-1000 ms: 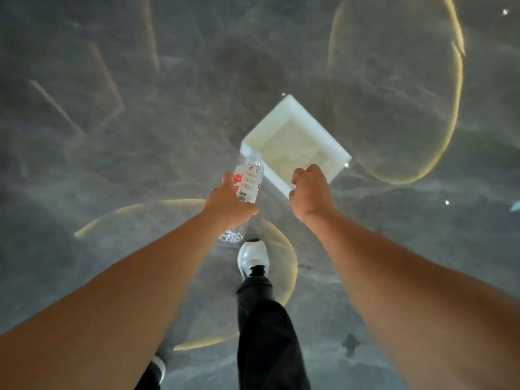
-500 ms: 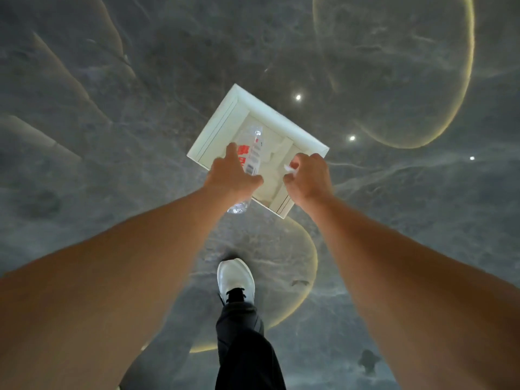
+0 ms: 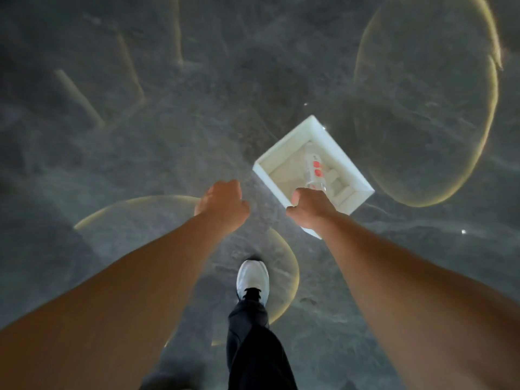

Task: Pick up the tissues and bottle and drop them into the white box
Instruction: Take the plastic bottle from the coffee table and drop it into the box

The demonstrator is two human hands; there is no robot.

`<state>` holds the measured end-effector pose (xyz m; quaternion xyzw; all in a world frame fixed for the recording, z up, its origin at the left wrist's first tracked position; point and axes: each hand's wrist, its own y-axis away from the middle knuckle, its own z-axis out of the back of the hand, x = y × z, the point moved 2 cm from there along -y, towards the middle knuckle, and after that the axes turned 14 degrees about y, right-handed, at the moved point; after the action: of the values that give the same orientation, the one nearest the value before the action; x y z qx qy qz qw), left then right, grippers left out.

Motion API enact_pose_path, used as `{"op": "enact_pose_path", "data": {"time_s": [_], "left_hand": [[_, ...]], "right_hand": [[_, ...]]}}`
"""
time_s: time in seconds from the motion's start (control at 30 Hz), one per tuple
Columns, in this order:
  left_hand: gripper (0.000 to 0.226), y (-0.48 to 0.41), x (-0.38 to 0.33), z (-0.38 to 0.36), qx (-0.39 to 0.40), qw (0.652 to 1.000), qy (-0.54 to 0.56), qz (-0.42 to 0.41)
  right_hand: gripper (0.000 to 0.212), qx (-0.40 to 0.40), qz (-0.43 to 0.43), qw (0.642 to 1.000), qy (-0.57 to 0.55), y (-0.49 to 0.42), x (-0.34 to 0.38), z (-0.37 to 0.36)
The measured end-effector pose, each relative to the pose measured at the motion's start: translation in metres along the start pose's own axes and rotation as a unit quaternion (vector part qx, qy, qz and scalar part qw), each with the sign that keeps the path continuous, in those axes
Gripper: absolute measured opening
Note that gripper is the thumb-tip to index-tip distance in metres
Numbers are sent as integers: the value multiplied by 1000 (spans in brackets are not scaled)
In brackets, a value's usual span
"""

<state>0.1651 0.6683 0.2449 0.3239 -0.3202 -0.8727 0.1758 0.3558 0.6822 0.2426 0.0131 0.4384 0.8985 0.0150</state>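
Bottle [image 3: 315, 172]: I see it lying in the box [image 3: 277, 166], just beyond my right hand [image 3: 311, 206]
Right fingers: curled, grip hidden
Left hand [image 3: 223, 204]: loosely curled, empty

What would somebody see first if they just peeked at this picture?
Probably the bright white box on the dark grey floor, right of the middle, with a bottle with red marks lying inside it. Next, two bare arms reaching forward, the right hand over the box's near corner and the left hand beside it.

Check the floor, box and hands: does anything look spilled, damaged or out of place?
Nothing stands out. The clear plastic bottle with a red label lies inside the white rectangular box on the grey marbled floor; no spill shows.
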Motion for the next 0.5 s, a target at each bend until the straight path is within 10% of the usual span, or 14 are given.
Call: {"op": "enact_pose_path", "data": {"time_s": [0.5], "left_hand": [[31, 386, 336, 234, -153, 956, 127, 217]], "right_hand": [[17, -72, 344, 897, 267, 347, 424, -71]]}}
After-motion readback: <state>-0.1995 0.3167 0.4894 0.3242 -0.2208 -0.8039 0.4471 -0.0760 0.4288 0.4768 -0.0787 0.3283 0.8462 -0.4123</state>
